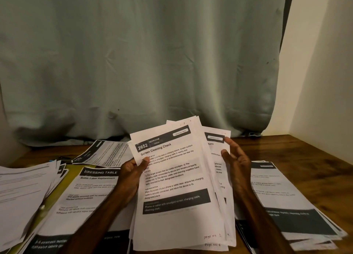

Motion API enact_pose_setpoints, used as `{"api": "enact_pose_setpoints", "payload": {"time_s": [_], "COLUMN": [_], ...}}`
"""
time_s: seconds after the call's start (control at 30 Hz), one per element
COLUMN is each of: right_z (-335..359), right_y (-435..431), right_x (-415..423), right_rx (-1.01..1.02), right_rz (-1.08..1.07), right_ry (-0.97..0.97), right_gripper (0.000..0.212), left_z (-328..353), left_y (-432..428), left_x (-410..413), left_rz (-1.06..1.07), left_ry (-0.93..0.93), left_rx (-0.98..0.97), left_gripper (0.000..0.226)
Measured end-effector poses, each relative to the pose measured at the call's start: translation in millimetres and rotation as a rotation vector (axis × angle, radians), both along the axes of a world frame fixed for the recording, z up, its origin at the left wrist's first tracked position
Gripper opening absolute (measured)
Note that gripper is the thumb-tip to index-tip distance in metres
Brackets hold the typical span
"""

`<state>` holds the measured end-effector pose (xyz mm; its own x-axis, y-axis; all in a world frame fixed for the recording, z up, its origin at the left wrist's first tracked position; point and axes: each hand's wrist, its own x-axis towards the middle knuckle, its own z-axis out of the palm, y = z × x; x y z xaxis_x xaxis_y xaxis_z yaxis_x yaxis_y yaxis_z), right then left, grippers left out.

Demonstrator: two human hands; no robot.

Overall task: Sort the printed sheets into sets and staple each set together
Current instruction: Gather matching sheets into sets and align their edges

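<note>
I hold a bundle of printed sheets [177, 179] upright-tilted over the table [298, 150], right in front of me. My left hand [131, 174] grips its nine o'clock edge, thumb on the front page, the fingers hidden behind. That top page reads "2652 Bedroom, Screen Cleaning Check". My right hand [236, 159] is at three o'clock, fingers nearly straight, thumb and forefinger tip touching the edge of a second sheet [216, 139] fanned out behind; of its heading I can read only "turn". The hands are apart, with the bundle between them. Handwritten page numbers show at six o'clock, partly overlapped. On the table lie a "Dressing Table" stack [89, 194] at eight o'clock, a blurred stack [23, 189] cut off at nine, another stack [286, 194] at four, and a loose sheet [104, 152] at ten, its print too small to read. A curtain [133, 53] hangs at twelve.
</note>
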<state>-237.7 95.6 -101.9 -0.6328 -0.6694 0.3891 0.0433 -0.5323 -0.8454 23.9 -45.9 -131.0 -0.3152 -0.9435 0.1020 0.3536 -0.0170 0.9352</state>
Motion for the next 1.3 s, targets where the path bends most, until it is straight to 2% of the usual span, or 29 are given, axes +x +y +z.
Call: {"api": "enact_pose_setpoints", "payload": {"time_s": [0.27,0.37,0.57,0.73,0.87,1.13,1.3], "right_z": [4.9,5.5,2.9,2.0,0.8,-2.5,-4.2], "right_y": [1.2,0.6,0.3,-1.3,-4.2,-6.3,-7.9], "right_x": [6.5,6.3,6.4,12.5,20.7,15.7,12.2], "right_rx": [-0.005,0.01,0.136,0.188,0.202,0.192,0.177], "right_rz": [-0.044,-0.06,-0.112,-0.041,0.025,-0.02,-0.06], "right_ry": [-0.006,-0.035,0.055,0.063,0.035,0.118,0.106], "right_gripper": [0.068,0.059,0.017,0.025,0.017,0.021,0.035], "left_z": [-4.1,-4.2,-1.9,-2.0,-1.2,0.2,-0.4], "left_y": [-3.7,-5.3,-2.6,1.3,3.8,3.7,2.4], "left_x": [-0.2,-0.7,1.2,-1.0,-2.7,-3.2,-3.8], "left_rz": [-0.013,-0.017,-0.028,-0.034,-0.027,-0.011,0.003], "left_ry": [-0.032,-0.037,-0.07,-0.088,-0.112,-0.08,-0.065], "left_rx": [-0.019,-0.02,-0.027,-0.023,-0.019,-0.031,-0.022], "left_gripper": [0.027,0.027,0.025,0.022,0.023,0.027,0.019]}}
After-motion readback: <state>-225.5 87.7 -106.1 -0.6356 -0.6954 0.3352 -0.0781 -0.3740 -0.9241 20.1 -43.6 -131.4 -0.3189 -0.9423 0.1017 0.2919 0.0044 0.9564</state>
